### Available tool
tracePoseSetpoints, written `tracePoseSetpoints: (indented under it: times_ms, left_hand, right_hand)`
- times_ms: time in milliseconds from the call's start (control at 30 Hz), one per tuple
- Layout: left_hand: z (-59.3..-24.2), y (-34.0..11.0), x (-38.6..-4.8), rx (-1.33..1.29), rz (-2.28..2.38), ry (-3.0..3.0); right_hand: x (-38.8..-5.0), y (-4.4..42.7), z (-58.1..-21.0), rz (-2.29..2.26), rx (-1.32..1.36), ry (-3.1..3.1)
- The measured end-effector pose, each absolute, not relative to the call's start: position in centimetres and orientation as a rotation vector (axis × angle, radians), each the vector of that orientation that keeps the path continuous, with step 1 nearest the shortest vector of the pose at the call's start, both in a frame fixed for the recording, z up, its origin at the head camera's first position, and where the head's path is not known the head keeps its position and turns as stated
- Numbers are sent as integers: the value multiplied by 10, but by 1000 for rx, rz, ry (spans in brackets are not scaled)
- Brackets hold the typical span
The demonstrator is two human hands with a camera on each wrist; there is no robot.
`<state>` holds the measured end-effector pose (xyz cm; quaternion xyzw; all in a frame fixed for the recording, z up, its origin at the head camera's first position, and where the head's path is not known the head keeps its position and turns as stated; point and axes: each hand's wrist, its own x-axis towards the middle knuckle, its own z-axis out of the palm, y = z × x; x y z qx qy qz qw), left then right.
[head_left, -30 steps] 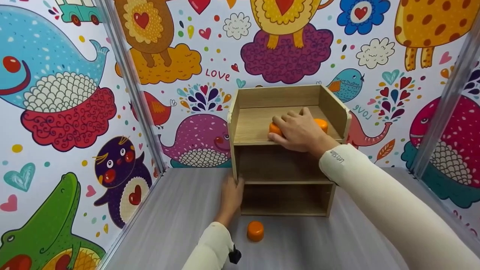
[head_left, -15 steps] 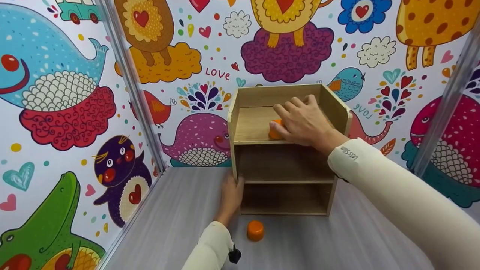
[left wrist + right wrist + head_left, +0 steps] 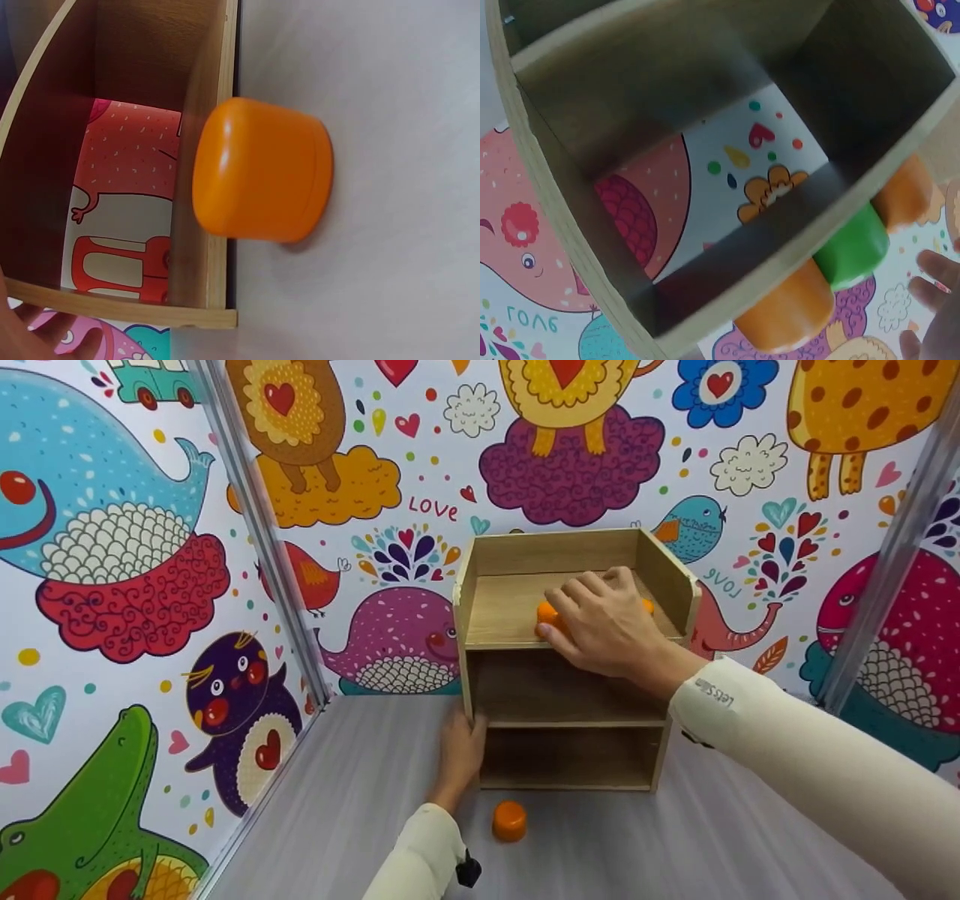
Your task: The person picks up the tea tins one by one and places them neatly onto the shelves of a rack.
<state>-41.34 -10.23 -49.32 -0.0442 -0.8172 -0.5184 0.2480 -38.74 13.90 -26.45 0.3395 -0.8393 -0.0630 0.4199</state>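
My left hand (image 3: 460, 750) holds the left side panel of a small wooden shelf unit (image 3: 574, 725), its thumb by the front edge; in the left wrist view the fingertips show beyond that panel. My right hand (image 3: 606, 622) is over the top shelf, fingers bent and spread, the thumb close to an orange rounded cylinder (image 3: 548, 615). The right wrist view shows a green cylinder (image 3: 853, 246) between two orange ones along the shelf edge, with gaps between them and the visible fingers (image 3: 939, 268). Another orange cylinder (image 3: 259, 172) stands on the table before the shelf.
The shelf unit's middle and bottom compartments face forward. A grey table (image 3: 360, 810) lies beneath it. Cartoon-printed walls (image 3: 420, 427) with metal corner posts (image 3: 259, 525) enclose the back and sides.
The right hand rises off the orange cylinders, then comes partly back down over the top shelf. The left hand and the cylinder on the table stay put.
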Motion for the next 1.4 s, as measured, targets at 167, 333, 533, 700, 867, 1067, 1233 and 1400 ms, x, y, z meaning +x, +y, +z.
tracePoseSetpoints:
  times_ms: [167,333,533,700,867,1067,1233,1400]
  left_hand:
    - [-492,-101,-412,-101,-1398,-2240]
    - [-492,-100,-412,-95,-1390,-2236]
    - [-492,-101,-412,-87,-1415,-2237]
    - [-492,-101,-413,-76,-1432,-2237]
    - [-495,-101,-414,-80,-1464,-2231]
    - [-495,-101,-414,-76,-1468,-2236]
    - [-494,-100,-414,-62,-1406,-2224]
    - [-493,-100,-414,-69,-1410,-2212]
  right_hand:
    - [-381,141,-278,-137,902,-2006]
    - [-375,142,-288,-113,932,-1967]
    - [-367,144,-295,-47,949,-1948]
    - [-361,146,-305,15,980,-1879]
    - [-355,149,-322,66,997,-1838]
    - [-357,151,-345,93,986,-1825]
    - [-360,147,-365,93,964,-1838]
    - [-361,140,-390,133,936,-1899]
